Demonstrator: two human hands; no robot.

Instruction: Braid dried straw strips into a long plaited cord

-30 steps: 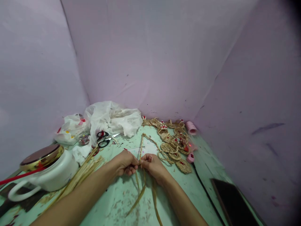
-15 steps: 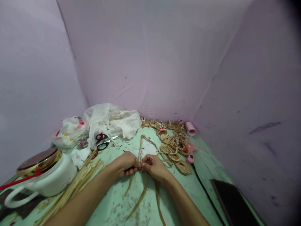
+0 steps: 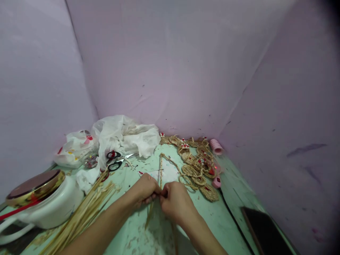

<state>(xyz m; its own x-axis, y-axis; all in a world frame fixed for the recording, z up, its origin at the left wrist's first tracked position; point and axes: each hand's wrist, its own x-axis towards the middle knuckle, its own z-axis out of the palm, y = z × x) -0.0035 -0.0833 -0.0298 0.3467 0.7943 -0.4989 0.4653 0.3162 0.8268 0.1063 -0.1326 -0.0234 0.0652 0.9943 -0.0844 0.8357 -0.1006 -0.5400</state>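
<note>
Close together over the middle of the green table, my left hand [image 3: 147, 188] and my right hand [image 3: 175, 200] both pinch the near end of a thin straw braid [image 3: 160, 170]. The braid runs away from my fingers, bends sharply at the far end and trails right toward coiled braid pieces [image 3: 195, 173]. Loose flat strands [image 3: 149, 215] hang below my hands. My fingertips hide the spot where the strands cross.
To the left lie a bundle of dry straw strips [image 3: 79, 219], a white handled pot [image 3: 61, 205], black-handled scissors [image 3: 114, 161] and white plastic bags [image 3: 124, 136]. On the right are a pink thread spool [image 3: 216, 147], a black cable [image 3: 233, 216] and a dark phone-like slab [image 3: 265, 232].
My right hand has turned over, its back now facing up more, and moved slightly nearer. The hanging strands have shifted and are partly hidden. The view has moved slightly.
</note>
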